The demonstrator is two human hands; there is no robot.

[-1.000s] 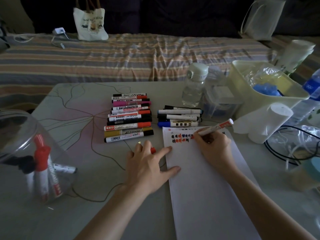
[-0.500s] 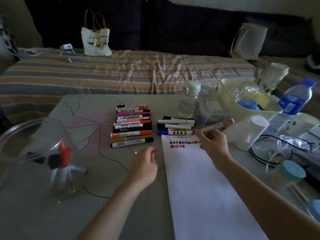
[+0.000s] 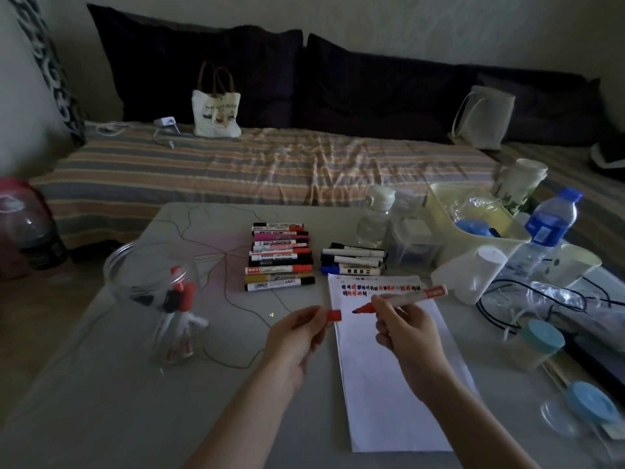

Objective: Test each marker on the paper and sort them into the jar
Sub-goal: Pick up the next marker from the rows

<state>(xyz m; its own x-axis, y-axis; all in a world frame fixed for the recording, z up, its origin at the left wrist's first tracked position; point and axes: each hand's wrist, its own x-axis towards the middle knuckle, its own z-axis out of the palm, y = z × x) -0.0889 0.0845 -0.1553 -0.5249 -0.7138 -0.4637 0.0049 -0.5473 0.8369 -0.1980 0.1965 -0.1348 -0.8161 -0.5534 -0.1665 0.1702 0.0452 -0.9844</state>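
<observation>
My right hand (image 3: 407, 330) grips an uncapped red marker (image 3: 411, 296) above the white paper (image 3: 389, 384), its tip pointing left. My left hand (image 3: 297, 336) pinches the marker's red cap (image 3: 334, 315) just left of that tip, a small gap between them. Red and black test marks sit along the paper's top edge. A clear jar (image 3: 159, 299) stands at the left with several markers inside. Two rows of markers lie beyond the paper: a larger stack (image 3: 279, 257) and a smaller group (image 3: 353, 259).
At the right stand a pale yellow bin (image 3: 439, 211), a tissue roll (image 3: 473, 275), water bottles (image 3: 549, 221), black cables (image 3: 507, 299) and blue-lidded containers (image 3: 541, 340). A small clear bottle (image 3: 375, 218) is behind the markers. A striped bed with a tote bag (image 3: 216, 110) lies beyond the table.
My right hand lifted the marker off the paper and turned its tip left. My left hand left the table, picked up the red cap and brought it near the tip. The view tilted up.
</observation>
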